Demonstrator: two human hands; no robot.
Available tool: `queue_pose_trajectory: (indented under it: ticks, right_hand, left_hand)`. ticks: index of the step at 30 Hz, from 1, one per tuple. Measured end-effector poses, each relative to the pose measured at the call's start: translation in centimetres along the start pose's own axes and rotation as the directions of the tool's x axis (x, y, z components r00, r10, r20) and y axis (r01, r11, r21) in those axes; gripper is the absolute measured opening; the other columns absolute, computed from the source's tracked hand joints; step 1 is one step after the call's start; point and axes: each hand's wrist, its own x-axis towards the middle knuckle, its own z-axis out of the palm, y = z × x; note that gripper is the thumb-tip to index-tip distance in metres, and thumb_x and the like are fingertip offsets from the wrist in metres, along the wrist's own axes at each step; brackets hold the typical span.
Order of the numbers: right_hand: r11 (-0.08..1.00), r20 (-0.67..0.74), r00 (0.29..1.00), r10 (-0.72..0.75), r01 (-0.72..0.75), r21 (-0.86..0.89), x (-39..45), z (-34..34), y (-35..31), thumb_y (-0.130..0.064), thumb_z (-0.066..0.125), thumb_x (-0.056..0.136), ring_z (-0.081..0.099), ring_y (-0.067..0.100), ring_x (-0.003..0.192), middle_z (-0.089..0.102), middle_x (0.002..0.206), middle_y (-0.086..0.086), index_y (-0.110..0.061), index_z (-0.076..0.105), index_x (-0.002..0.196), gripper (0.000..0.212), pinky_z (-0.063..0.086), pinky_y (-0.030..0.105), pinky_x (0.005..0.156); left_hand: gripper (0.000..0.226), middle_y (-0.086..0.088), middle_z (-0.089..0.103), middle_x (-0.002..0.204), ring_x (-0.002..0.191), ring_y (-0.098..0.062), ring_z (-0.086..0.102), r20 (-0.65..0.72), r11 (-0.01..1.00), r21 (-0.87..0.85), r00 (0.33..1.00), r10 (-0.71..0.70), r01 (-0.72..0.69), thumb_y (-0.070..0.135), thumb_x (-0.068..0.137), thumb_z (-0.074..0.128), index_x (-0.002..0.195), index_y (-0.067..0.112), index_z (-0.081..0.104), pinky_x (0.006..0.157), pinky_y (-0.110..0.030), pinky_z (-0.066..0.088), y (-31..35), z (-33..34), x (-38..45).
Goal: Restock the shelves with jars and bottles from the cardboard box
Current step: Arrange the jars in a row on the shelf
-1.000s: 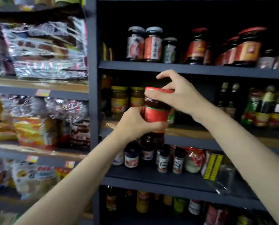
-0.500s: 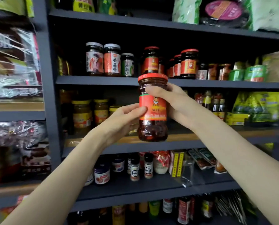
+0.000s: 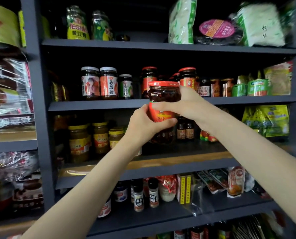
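Red-lidded jar upright, gripped between both hands.
Left hand wraps its lower label, right hand its shoulder; the shelf of matching jars lies just beyond, nearest the right hand.

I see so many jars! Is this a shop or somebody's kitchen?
Most likely a small grocery shop. Dark shelves hold rows of matching sauce jars, spice shakers and packaged food, and both hands lift a red-lidded jar as if stocking.
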Motion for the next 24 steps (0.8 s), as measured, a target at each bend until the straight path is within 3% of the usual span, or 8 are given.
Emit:
queue_pose_trajectory:
  ticks: [2, 5, 7, 11, 14, 18, 21, 24]
  right_hand:
    - [0.999, -0.063, 0.997, -0.041, 0.04, -0.002, 0.6, -1.0, 0.1, -0.031, 0.079, 0.07, 0.058, -0.003, 0.08, 0.062, 0.088, -0.017, -0.033, 0.059, 0.089, 0.028, 0.047, 0.012, 0.064]
    - [0.991, -0.191, 0.973, -0.133, 0.129, -0.032, 3.2, -3.2, -0.4, -0.033, 0.083, 0.063, 0.064, 0.008, 0.091, 0.068, 0.097, -0.008, -0.024, 0.065, 0.1, 0.042, 0.054, 0.028, 0.084]
    - [0.973, -0.262, 0.939, -0.224, 0.2, -0.117, 5.4, -4.7, -1.1, -0.037, 0.082, 0.063, 0.061, 0.008, 0.098, 0.066, 0.104, -0.007, -0.023, 0.062, 0.109, 0.052, 0.05, 0.029, 0.09]
    - [0.883, -0.224, 0.888, -0.401, 0.31, -0.353, 9.7, -6.6, -1.3, -0.04, 0.08, 0.066, 0.051, 0.008, 0.105, 0.059, 0.118, -0.004, -0.018, 0.052, 0.124, 0.068, 0.037, 0.021, 0.087]
    - [0.867, -0.18, 0.891, -0.416, 0.33, -0.373, 12.3, -6.6, 0.2, -0.039, 0.081, 0.066, 0.053, 0.013, 0.111, 0.058, 0.121, -0.002, -0.016, 0.05, 0.123, 0.069, 0.036, 0.02, 0.085]
    - [0.874, -0.151, 0.9, -0.409, 0.338, -0.351, 14.6, -5.5, 2.6, -0.04, 0.08, 0.067, 0.054, 0.016, 0.113, 0.059, 0.121, 0.0, -0.015, 0.051, 0.122, 0.068, 0.037, 0.021, 0.083]
    - [0.893, -0.174, 0.908, -0.381, 0.313, -0.323, 15.9, -4.4, 3.8, -0.04, 0.08, 0.067, 0.055, 0.018, 0.111, 0.061, 0.117, 0.001, -0.014, 0.052, 0.119, 0.064, 0.04, 0.024, 0.082]
    - [0.914, -0.231, 0.917, -0.325, 0.242, -0.327, 16.9, -3.6, 4.3, -0.044, 0.078, 0.068, 0.056, 0.022, 0.109, 0.06, 0.113, 0.003, -0.013, 0.051, 0.114, 0.061, 0.042, 0.029, 0.08]
  left_hand:
    - [0.055, 0.002, 0.064, 0.104, 0.093, -0.01, 0.062, -0.027, 0.999, 0.033, 0.999, 0.043, -0.042, 0.031, 0.067, 0.08, 0.114, 0.016, 0.055, 0.078, -0.021, 0.053, 0.5, 0.7, 1.2]
    - [0.046, 0.0, 0.065, 0.106, 0.095, -0.01, 0.062, 0.026, 0.995, -0.067, 0.997, 0.075, -0.073, 0.023, 0.076, 0.073, 0.117, 0.014, 0.056, 0.079, -0.02, 0.051, 2.5, 0.8, 4.4]
    - [0.034, 0.001, 0.066, 0.102, 0.091, -0.005, 0.063, 0.077, 0.98, -0.184, 0.993, 0.093, -0.078, 0.015, 0.084, 0.064, 0.117, 0.009, 0.058, 0.078, -0.014, 0.051, 4.0, 0.2, 7.0]
    - [0.029, 0.007, 0.063, 0.098, 0.092, -0.001, 0.058, -0.121, 0.997, 0.056, 0.991, 0.066, -0.06, 0.019, 0.089, 0.058, 0.117, 0.011, 0.061, 0.066, -0.007, 0.043, 3.8, -1.6, 10.2]
    - [0.028, -0.001, 0.061, 0.108, 0.101, -0.009, 0.054, -0.239, 0.977, 0.21, 0.971, 0.007, 0.045, 0.014, 0.092, 0.055, 0.119, 0.011, 0.06, 0.075, -0.015, 0.037, 2.5, -2.2, 11.8]
    - [0.041, -0.006, 0.058, 0.124, 0.108, -0.01, 0.053, -0.138, 0.946, 0.317, 0.99, -0.02, 0.063, 0.007, 0.088, 0.058, 0.129, 0.008, 0.051, 0.081, -0.019, 0.043, 1.8, -1.4, 13.2]
    - [0.049, -0.002, 0.059, 0.12, 0.105, -0.012, 0.056, -0.038, 0.939, 0.334, 0.997, -0.074, 0.082, 0.012, 0.083, 0.066, 0.128, 0.011, 0.047, 0.076, -0.017, 0.047, 1.4, -0.3, 14.1]
    - [0.05, 0.0, 0.059, 0.11, 0.095, -0.011, 0.056, -0.059, 0.918, 0.389, 0.997, -0.059, 0.078, 0.019, 0.081, 0.07, 0.123, 0.009, 0.045, 0.073, -0.016, 0.044, 1.0, 0.8, 15.3]
